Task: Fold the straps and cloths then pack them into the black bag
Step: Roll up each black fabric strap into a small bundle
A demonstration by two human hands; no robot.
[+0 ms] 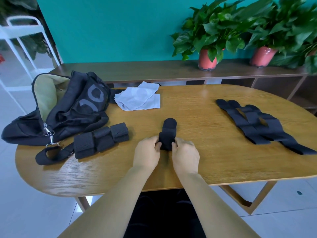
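Observation:
A black strap [169, 130] lies partly rolled at the middle of the wooden table [197, 160]. My left hand [146, 152] and my right hand [184, 153] pinch the rolled near end from either side, while its rounded far end lies flat. Three folded black straps [101, 140] sit side by side to the left. Several unfolded black straps [257, 125] are spread out on the right. A grey cloth [138, 98] lies loosely at the back. The black bag [65, 107] sits open at the far left, showing a tan lining.
The bag's shoulder strap with metal clips [51, 148] trails toward the table's front left edge. A low wooden shelf [171, 69] behind the table carries two potted plants [208, 36]. A white rack [20, 48] stands at the far left.

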